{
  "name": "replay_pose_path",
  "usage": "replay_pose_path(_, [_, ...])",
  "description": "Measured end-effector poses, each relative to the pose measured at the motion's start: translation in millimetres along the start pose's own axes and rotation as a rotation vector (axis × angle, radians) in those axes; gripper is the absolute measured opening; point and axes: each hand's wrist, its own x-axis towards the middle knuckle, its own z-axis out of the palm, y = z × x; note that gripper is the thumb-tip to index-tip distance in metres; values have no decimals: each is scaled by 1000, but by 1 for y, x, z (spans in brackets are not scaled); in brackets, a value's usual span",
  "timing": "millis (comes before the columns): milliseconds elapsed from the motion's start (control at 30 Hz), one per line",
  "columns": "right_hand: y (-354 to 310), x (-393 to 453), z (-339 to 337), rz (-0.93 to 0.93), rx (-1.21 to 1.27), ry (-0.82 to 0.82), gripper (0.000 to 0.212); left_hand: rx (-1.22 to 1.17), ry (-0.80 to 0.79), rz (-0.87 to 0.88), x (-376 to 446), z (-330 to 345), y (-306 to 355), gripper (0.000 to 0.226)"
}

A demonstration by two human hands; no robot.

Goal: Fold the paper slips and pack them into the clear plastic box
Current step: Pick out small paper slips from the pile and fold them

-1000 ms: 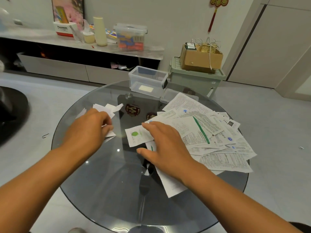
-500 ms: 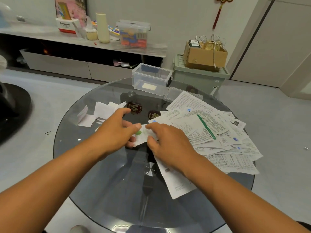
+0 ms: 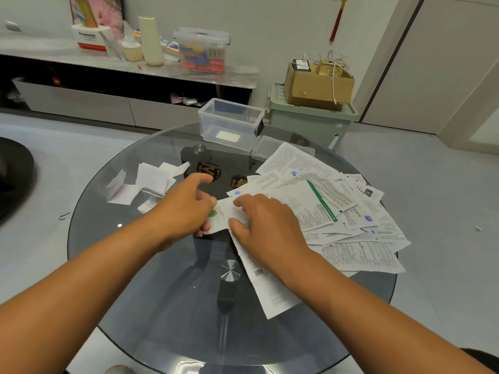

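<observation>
Round glass table [image 3: 162, 292], living-room floor beneath. Left hand [image 3: 183, 209] and right hand [image 3: 266, 225] both pinching one green-marked slip [image 3: 222, 215], folding it. Folded slips [image 3: 145, 184] waiting at left; unfolded pile [image 3: 337, 211] remaining; clear plastic box [image 3: 231, 124] holding seemingly one piece.

left hand [image 3: 186, 209] and right hand [image 3: 266, 225] pinched one paper slip [image 3: 225, 215] | folded slips [image 3: 145, 184] lay left | clear plastic box [image 3: 231, 124] stood open at far edge of glass table [image 3: 167, 306]
</observation>
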Motion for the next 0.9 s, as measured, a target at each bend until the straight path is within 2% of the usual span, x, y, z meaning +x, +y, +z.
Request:
replay_pose_path(100, [-4, -4, 1, -17, 52, -5, 35, -51, -59, -68, 1, -3, 0, 37])
replay_pose_path(167, [-7, -7, -1, -41, 107, -40, 42, -85, -93, -118, 0, -4, 1, 34])
replay_pose_path(333, [-5, -12, -14, -64, 228, -189, 60, 54, -119, -135, -4, -5, 6, 15])
replay_pose_path(467, [0, -13, -15, -64, 285, -211, 63, 165, -98, -108, -4, -2, 5, 30])
replay_pose_path(567, [5, -14, -9, -53, 314, -158, 55, 167, -100, -129, -7, 2, 6, 36])
replay_pose_path(733, [18, -15, 5, -5, 361, 24, 14, 80, -92, -172, -7, 5, 13, 34])
replay_pose_path(833, [23, -16, 6, 31, 370, 135, 8, 6, -93, -227, -8, 2, 18, 39])
replay_pose_path(900, [26, -18, 1, 51, 505, 140, 6, -154, -121, -283, -11, 0, 21, 36])
